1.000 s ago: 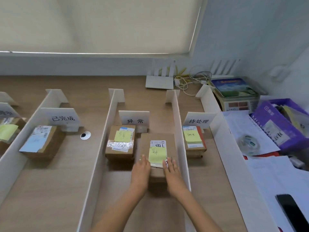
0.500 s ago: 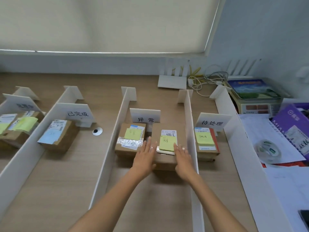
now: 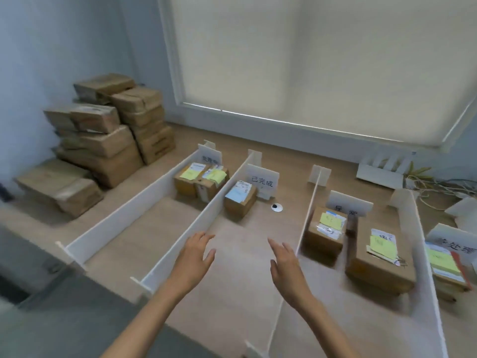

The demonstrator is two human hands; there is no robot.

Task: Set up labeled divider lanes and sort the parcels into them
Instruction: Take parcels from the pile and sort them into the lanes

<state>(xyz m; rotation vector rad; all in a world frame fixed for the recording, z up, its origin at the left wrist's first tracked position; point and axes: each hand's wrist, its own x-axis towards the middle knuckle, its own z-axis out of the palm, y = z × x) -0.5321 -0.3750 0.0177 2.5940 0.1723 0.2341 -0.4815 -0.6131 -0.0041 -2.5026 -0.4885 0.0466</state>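
While hovering above the surface (image 3: 240, 285) in the lane marked by the 已完成 card (image 3: 262, 180), holding nothing in either the left hand (image 3: 195, 257) or the right hand (image 3: 285, 264), with fingers loosely spread and touching no parcel. Judging the next pick as coming from the stack of unsorted parcels (image 3: 108, 140), sitting in the upper left of the frame, outside the lanes and well apart, beyond two white dividers (image 3: 129, 217). Lying flat there, with the long sides of the top boxes running roughly across the frame. Sitting nearer the left hand, so probably calling for a leftward reach over both dividers with that hand leading.
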